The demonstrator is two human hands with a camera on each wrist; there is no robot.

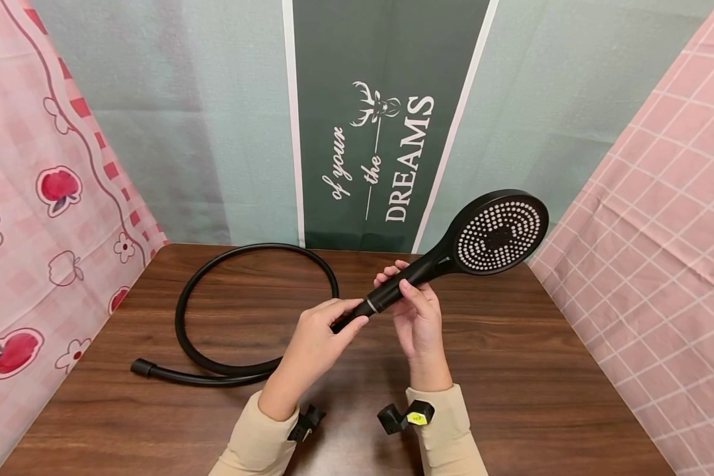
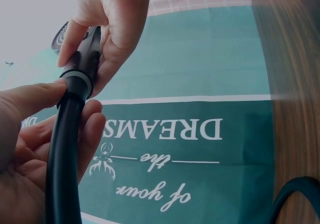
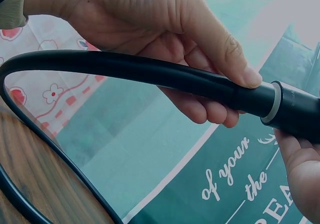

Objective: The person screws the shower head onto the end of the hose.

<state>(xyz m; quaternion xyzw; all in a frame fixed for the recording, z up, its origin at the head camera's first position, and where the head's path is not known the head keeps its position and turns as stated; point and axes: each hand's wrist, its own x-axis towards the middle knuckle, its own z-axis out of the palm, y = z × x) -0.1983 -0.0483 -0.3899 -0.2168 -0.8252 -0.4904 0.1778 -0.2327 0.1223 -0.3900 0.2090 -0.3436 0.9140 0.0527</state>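
A black handheld shower head (image 1: 500, 233) with a round face of pale nozzles is raised over the table, tilted up to the right. My right hand (image 1: 418, 320) grips its handle (image 1: 415, 272), thumb across the front. My left hand (image 1: 321, 337) pinches the end of a black shower hose (image 1: 181, 304) between thumb and fingers, right at the handle's base. A pale ring (image 3: 273, 103) shows at the joint, with the hose's end fitting (image 3: 250, 99) lined up with the handle. In the left wrist view, the left thumb (image 2: 42, 97) presses just below this ring.
The hose loops over the brown wooden table (image 1: 500, 370) on the left, its free end fitting (image 1: 144, 367) lying near the left edge. A green printed cloth (image 1: 387, 39) hangs behind. Pink cloths (image 1: 660, 218) flank both sides. Each sleeve carries a black wrist camera (image 1: 406, 416).
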